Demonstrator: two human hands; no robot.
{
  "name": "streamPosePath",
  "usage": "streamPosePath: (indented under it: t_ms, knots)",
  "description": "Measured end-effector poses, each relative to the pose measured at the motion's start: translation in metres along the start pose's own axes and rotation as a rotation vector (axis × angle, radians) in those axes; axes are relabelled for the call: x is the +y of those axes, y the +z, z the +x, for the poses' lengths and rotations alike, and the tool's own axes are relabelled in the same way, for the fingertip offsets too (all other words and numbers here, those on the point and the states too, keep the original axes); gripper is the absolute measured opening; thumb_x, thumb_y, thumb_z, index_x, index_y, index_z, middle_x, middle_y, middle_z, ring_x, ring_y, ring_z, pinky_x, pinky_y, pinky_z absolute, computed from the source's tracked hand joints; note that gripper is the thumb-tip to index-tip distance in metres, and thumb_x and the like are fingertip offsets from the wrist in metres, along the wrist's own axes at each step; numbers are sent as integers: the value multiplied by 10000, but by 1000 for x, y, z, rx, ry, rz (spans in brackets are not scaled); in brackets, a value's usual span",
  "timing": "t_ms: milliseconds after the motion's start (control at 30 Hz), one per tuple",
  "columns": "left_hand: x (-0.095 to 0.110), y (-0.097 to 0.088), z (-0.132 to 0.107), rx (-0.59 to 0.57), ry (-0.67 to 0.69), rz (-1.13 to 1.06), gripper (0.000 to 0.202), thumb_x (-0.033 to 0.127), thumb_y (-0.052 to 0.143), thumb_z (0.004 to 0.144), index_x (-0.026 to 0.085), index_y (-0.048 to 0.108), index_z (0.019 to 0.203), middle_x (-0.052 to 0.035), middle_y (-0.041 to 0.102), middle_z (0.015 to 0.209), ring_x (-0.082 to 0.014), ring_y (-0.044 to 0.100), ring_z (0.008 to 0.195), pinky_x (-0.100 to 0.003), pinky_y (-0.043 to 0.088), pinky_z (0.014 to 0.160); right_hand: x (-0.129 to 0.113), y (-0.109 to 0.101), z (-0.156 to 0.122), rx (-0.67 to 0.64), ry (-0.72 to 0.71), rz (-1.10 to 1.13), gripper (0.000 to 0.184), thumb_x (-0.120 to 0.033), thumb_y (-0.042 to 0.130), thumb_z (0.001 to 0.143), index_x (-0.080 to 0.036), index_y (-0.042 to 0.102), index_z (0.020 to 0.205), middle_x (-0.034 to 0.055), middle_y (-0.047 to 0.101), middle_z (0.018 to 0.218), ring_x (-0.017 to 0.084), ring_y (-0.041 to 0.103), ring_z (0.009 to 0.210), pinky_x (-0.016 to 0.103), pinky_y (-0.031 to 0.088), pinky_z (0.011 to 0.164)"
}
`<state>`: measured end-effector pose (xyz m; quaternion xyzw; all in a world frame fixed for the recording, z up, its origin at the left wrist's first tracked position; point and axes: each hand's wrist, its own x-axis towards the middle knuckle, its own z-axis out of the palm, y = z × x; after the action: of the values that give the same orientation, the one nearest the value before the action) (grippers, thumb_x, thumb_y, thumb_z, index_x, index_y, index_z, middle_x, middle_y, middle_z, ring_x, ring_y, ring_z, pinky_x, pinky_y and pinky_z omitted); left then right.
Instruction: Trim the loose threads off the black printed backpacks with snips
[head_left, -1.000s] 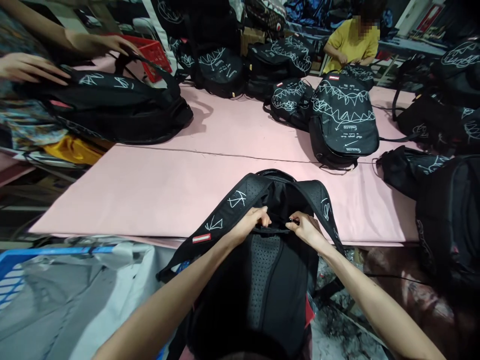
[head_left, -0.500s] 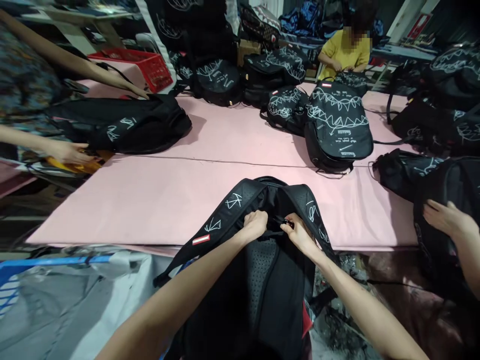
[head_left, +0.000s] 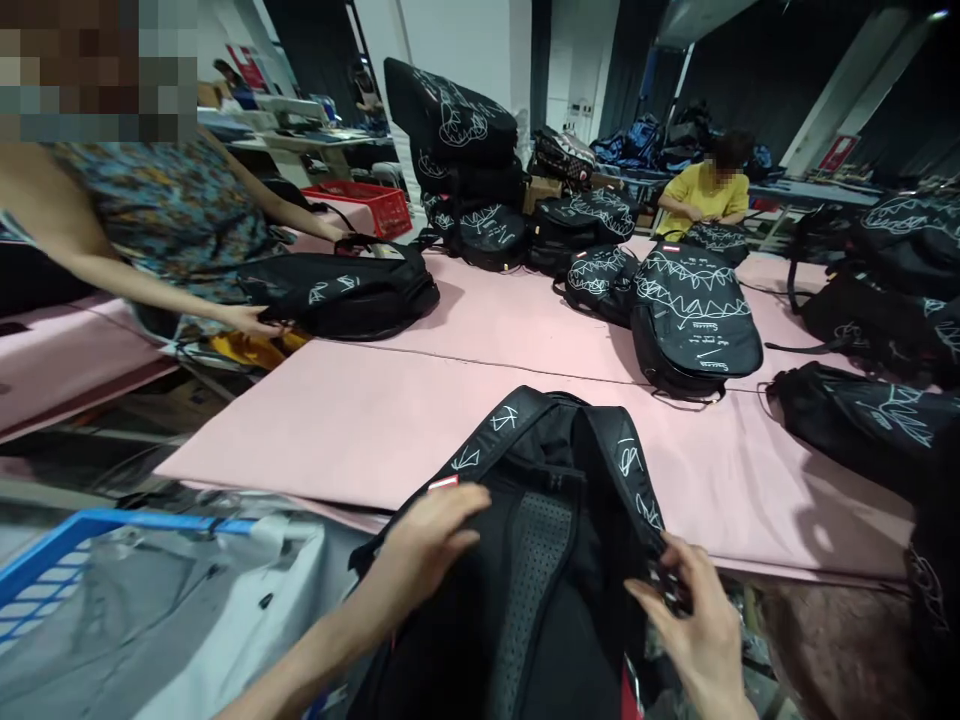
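A black backpack [head_left: 551, 560] stands in front of me at the table's edge, its padded back panel and two shoulder straps facing me. White scribbles mark the straps, and a red-and-white label sits on the left one. My left hand [head_left: 435, 525] hovers over the left strap and back panel, fingers stretched out, holding nothing visible. At the lower part of the right shoulder strap [head_left: 628, 455], my right hand [head_left: 697, 610] has thumb and fingers curled around something dark and partly shiny. Whether that is a small tool or part of the strap cannot be made out.
A pink-covered table [head_left: 360, 410] spreads ahead, bearing black scribble-printed backpacks [head_left: 694, 315]. At left, a co-worker handles another black backpack [head_left: 360, 290]. A person in yellow [head_left: 705, 190] works at the back. A blue basket [head_left: 112, 520] with grey material stands lower left.
Both my hands have left the top of the backpack: the left moved down-left and opened, the right moved down along the right strap. The view has tilted up; the hand at far right is gone.
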<state>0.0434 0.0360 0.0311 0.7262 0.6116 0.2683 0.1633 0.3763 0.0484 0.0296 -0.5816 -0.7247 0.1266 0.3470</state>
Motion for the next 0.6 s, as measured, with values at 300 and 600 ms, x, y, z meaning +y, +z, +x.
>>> streamPosePath:
  t_ms: [300, 600]
  knots:
    - [-44, -20, 57, 74, -281, -215, 437, 407, 485, 823, 266, 499, 1237, -49, 672, 1018, -257, 642, 925, -368, 497, 830, 20, 21, 43, -47, 289, 183, 469, -332, 581, 735, -259, 586, 1198, 62, 639, 1147, 303, 633, 958, 398, 528, 767]
    - [-34, -24, 138, -20, -702, -1127, 343, 423, 423, 891, 122, 573, 959, -131, 677, 905, -155, 639, 599, -226, 475, 459, 25, 18, 156, 69, 857, 985, 100, -194, 682, 659, -137, 609, 695, 37, 657, 569, 165, 629, 516, 254, 535, 498]
